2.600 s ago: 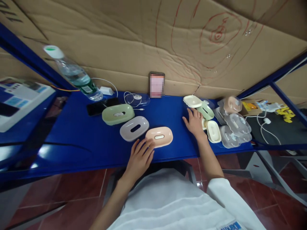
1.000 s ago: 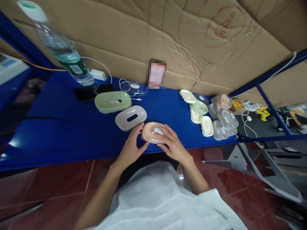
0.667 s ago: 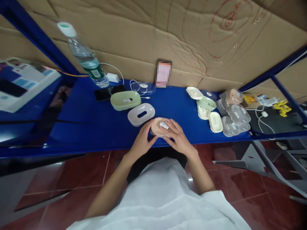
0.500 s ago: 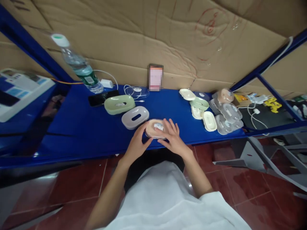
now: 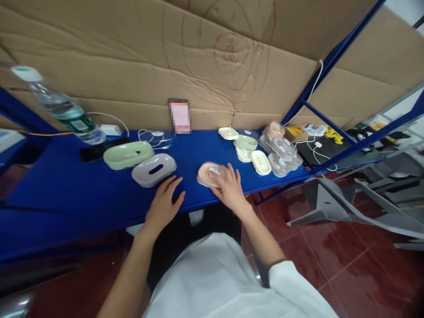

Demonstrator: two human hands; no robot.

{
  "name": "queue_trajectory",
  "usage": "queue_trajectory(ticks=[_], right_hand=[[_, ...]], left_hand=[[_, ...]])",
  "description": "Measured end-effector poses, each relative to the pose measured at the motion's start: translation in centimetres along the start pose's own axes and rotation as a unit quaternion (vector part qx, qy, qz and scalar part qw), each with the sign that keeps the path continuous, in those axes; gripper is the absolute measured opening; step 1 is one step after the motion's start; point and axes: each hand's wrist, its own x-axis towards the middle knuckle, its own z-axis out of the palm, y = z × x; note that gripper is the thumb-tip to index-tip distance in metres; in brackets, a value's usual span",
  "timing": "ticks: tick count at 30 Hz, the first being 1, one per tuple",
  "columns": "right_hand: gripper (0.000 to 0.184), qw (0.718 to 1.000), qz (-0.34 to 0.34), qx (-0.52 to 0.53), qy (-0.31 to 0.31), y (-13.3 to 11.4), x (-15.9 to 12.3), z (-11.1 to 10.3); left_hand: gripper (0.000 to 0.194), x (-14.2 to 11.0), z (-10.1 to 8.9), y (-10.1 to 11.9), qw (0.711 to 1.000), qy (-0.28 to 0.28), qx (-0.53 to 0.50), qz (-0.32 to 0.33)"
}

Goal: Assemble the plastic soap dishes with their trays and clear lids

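Note:
A pink oval soap dish (image 5: 204, 176) with a clear cover and a small label lies at the front part of the blue table. Gripping its right end is my right hand (image 5: 229, 185), fingers over the top and thumb at the near edge, hiding that end. My left hand (image 5: 164, 204) is open and holds nothing, its fingers apart at the table's front edge. Just beyond those fingertips is a white soap dish (image 5: 144, 176) with a dark slot. Behind it sits a light green soap dish (image 5: 114, 160).
Cream trays (image 5: 261, 164) and a green piece (image 5: 247, 142) lie to the right, beside stacked clear covers (image 5: 281, 165). At the left a water bottle (image 5: 71, 115) leans near a dark phone (image 5: 91, 153). A blurred upright screen (image 5: 180, 118) rests against the cardboard (image 5: 132, 62).
My left hand has let go of the pink soap dish and moved left. With my right hand on it, the dish has shifted right, away from the white one. The view has turned right.

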Motion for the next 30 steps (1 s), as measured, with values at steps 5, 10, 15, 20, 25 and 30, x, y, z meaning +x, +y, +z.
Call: queue_trajectory(ticks=[5, 10, 15, 20, 25, 30], right_hand=[[0.060, 0.997, -0.038, 0.051, -0.042, 2.1, 2.0, -1.2], [0.055, 0.984, -0.072, 0.161, 0.006, 5.6, 4.0, -3.4], [0.055, 0.995, -0.022, 0.069, 0.073, 11.2, 8.5, -8.0], [0.056, 0.969, 0.189, -0.155, 0.040, 17.2, 15.3, -10.8], [0.048, 0.931, 0.294, -0.212, 0.041, 19.7, 20.1, -9.5], [0.054, 0.917, 0.321, -0.236, 0.018, 20.2, 23.1, -7.5]], left_hand=[[0.050, -0.1, 0.0, 0.0, 1.000, 0.003, 0.019, 0.022], [0.046, -0.4, -0.1, -0.1, 0.999, 0.012, 0.024, 0.042], [0.041, -0.5, 0.1, 0.0, 0.997, 0.033, 0.031, 0.059], [0.039, -0.3, 0.3, -0.2, 0.994, 0.044, 0.053, 0.088], [0.036, -0.3, 0.4, -0.5, 0.994, 0.044, 0.055, 0.086], [0.035, -0.4, 0.5, -0.6, 0.994, 0.043, 0.053, 0.080]])
